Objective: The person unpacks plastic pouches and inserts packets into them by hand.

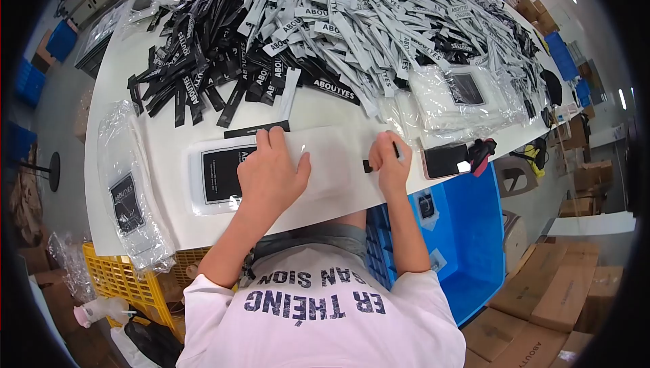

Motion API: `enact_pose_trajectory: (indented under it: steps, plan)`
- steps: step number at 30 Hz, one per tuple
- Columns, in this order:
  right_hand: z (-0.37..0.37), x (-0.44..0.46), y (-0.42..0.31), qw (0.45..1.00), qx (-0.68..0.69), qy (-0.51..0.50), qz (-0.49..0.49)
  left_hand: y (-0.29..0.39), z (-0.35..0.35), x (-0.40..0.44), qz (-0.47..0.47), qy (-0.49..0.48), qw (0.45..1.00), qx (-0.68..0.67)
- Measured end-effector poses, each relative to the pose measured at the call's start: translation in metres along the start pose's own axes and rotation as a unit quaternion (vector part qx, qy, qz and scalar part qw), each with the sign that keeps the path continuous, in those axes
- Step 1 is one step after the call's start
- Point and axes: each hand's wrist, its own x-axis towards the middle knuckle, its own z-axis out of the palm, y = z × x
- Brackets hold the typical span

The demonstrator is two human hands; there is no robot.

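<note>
A frosted plastic bag (318,165) with a black printed label (220,176) lies flat on the white table in front of me. My left hand (274,173) rests on it with thumb and fingers apart, partly covering the label. Its fingertips reach a black stick packet (237,132) at the bag's far edge. To the right of the bag, my right hand (393,165) is closed around a small black strip (367,165). Most of that strip is hidden by the fingers, so its kind is unclear.
A large heap of black and silver stick packets (338,23) covers the table's far side. Filled clear bags lie at left (128,199) and right (467,94). A phone (447,162) sits by the right edge, above a blue bin (474,232). A yellow crate (125,280) stands lower left.
</note>
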Motion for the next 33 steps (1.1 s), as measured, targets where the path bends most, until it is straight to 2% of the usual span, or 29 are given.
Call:
enact_pose_trajectory:
  steps: [2,3,6,10,15,18,19,20,21,22,24,26,27,29,30,32,33]
  plan:
    - [-0.003,-0.006,0.000,0.999,0.002,-0.032,0.008,-0.002,-0.002,0.002,0.002,0.004,1.000,-0.011]
    - [-0.007,-0.010,-0.006,0.997,-0.032,-0.051,-0.043,-0.003,-0.002,0.001,0.001,0.002,1.000,-0.017]
    - [-0.005,-0.013,-0.001,0.993,-0.102,-0.046,-0.022,-0.001,-0.006,0.001,-0.004,-0.017,1.000,-0.012]
    - [-0.007,-0.023,-0.009,0.983,-0.139,-0.044,-0.109,0.001,-0.008,0.001,-0.011,-0.036,0.999,-0.004]
    - [-0.004,-0.025,0.001,0.985,-0.128,-0.040,-0.107,-0.005,-0.008,0.002,-0.010,-0.031,0.999,0.001]
    - [-0.002,-0.027,0.002,0.989,-0.110,-0.039,-0.087,-0.003,-0.016,0.001,0.010,0.005,0.999,0.043]
    - [-0.002,-0.029,0.002,0.991,-0.101,-0.040,-0.077,-0.016,-0.016,-0.002,-0.037,-0.055,0.985,-0.159]
    - [0.021,-0.032,-0.018,0.971,-0.196,-0.070,-0.114,-0.038,-0.015,-0.007,-0.083,-0.112,0.925,-0.355]
    - [0.050,-0.036,-0.043,0.940,-0.289,-0.099,-0.150,-0.050,-0.016,-0.012,-0.125,-0.164,0.821,-0.533]
    - [0.063,-0.041,-0.050,0.947,-0.277,-0.147,-0.069,-0.036,-0.026,-0.014,-0.126,-0.144,0.800,-0.568]
    - [0.072,-0.043,-0.052,0.949,-0.254,-0.186,-0.017,-0.030,-0.026,-0.021,-0.126,-0.175,0.765,-0.607]
    - [0.091,-0.044,-0.061,0.946,-0.205,-0.248,0.026,-0.025,-0.030,-0.024,-0.103,-0.163,0.766,-0.613]
    - [0.088,-0.042,-0.056,0.952,-0.126,-0.274,0.048,-0.025,-0.031,-0.026,-0.095,-0.159,0.761,-0.622]
    - [0.081,-0.037,-0.065,0.947,-0.064,-0.292,0.113,-0.026,-0.037,-0.029,-0.088,-0.182,0.744,-0.637]
    - [0.080,-0.036,-0.068,0.942,-0.034,-0.301,0.145,-0.027,-0.036,-0.030,-0.054,-0.175,0.762,-0.621]
    - [0.079,-0.039,-0.060,0.952,-0.099,-0.269,0.106,-0.028,-0.033,-0.032,0.017,-0.159,0.794,-0.587]
    - [0.077,-0.042,-0.055,0.955,-0.131,-0.252,0.086,-0.026,-0.033,-0.033,0.046,-0.141,0.835,-0.530]
